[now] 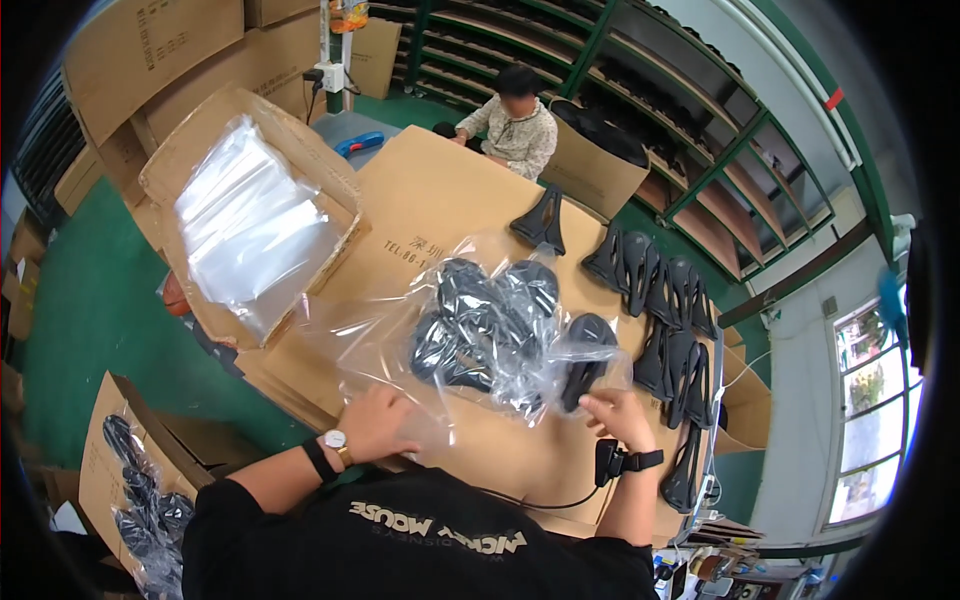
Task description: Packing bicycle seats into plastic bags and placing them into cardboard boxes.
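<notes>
A clear plastic bag [440,400] lies on the cardboard-topped table, with several black bicycle saddles [465,290] bunched under its film. My left hand [378,425] rests by the bag's near left edge, thumb and fingers apart. A single saddle [590,335] sits at the bag's right side, a fold of film crossing it. At its narrow lower end, my right hand [620,415] has its fingertips closed. Whether they also pinch the film is hard to make out.
Loose black saddles [683,290] line the table's right side. An open carton [345,200] of clear bags stands at the left, with a blue tool [360,143] behind. Bagged saddles [150,500] sit in a lower-left box. Another person [515,130] sits beyond the table.
</notes>
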